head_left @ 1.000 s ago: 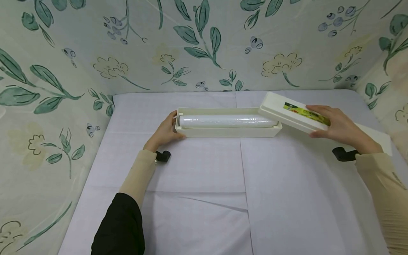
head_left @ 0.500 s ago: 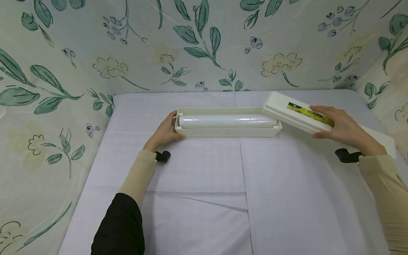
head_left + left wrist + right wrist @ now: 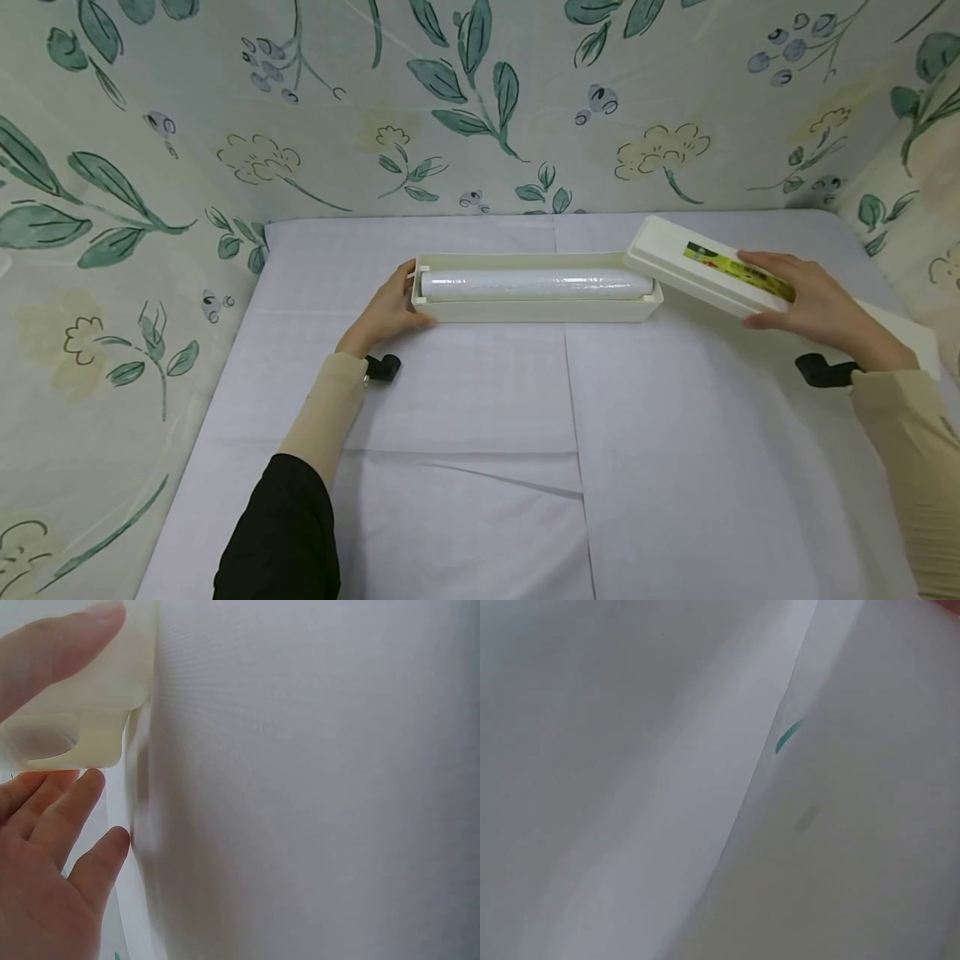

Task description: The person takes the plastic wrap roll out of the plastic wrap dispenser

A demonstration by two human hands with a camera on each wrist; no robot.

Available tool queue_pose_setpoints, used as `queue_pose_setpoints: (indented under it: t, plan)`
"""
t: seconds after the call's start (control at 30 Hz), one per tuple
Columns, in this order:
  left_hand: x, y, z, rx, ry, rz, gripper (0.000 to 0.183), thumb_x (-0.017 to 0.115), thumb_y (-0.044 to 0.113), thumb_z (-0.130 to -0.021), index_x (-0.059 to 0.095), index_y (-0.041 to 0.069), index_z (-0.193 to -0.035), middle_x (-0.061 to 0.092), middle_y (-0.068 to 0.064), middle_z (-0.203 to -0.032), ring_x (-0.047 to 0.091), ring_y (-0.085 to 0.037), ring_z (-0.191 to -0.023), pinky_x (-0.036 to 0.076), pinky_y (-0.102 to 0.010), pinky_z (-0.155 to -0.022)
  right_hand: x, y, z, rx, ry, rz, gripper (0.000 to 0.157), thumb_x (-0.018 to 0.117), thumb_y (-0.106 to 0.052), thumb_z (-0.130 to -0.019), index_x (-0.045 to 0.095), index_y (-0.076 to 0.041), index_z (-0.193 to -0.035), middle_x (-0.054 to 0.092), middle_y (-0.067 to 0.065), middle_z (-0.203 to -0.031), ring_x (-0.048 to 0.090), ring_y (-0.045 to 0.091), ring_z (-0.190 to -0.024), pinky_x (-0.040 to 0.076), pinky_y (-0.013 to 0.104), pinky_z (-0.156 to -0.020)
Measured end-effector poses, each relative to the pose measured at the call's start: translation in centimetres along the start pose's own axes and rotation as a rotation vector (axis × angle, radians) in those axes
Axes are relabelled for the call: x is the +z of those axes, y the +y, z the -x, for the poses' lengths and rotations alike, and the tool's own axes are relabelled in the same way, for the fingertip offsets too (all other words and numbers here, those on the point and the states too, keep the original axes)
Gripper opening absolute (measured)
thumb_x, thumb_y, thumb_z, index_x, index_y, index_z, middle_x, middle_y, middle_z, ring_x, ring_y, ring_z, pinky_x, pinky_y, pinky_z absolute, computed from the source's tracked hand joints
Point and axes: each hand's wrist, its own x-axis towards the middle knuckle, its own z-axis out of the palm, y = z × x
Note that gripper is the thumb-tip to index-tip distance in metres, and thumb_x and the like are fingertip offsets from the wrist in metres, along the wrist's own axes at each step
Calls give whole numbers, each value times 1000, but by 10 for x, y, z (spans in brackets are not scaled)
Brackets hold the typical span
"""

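Note:
A long cream plastic box lies on the white cloth in the head view, with a roll of cling film inside it. My left hand grips its left end, thumb at the front and fingers behind. In the left wrist view, thumb and fingers lie on either side of that end of the box. Its lid, white with a yellow-green label, is in my right hand, thumb in front and fingers over the top. The lid slants down to the right, its left end overlapping the box's right corner.
A creased white cloth covers the table. Behind and to the left hangs a curtain printed with leaves and flowers. Black wrist mounts sit at both cuffs. The right wrist view shows mostly pale cloth.
My right hand has drawn the lid slightly to the right, and its left end overlaps less of the box. The left hand and the box have stayed still.

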Motion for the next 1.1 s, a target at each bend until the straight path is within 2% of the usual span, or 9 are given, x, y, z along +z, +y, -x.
queue_pose_setpoints:
  t: [0.63, 0.87, 1.1]
  plan:
    - [0, 0, 0, 4, -4, 13, 107, 85, 7, -71, 15, 6, -152, 25, -15, -153, 29, -30, -138, 19, -44, -113, 0, 4, 7, 40, 12, -2, 101, 83, -21, -74, 21, -14, -154, 16, 28, -152, 18, 59, -127, 19, 75, -85]
    - [-1, 0, 0, -3, -3, 8, 107, 85, 6, -71, 15, 6, -152, 25, -14, -154, 29, -29, -138, 20, -42, -113, -1, 7, 10, 77, 8, 13, 102, 81, -26, -75, 18, -18, -154, 13, 26, -154, 16, 59, -128, 22, 76, -82]
    - [0, 1, 0, -3, 3, 6, 105, 85, 7, -71, 16, 6, -151, 25, -14, -153, 30, -29, -138, 22, -42, -113, -1, 12, 13, 70, 18, 22, 102, 82, -24, -75, 18, -15, -154, 15, 28, -153, 17, 59, -127, 21, 75, -82]
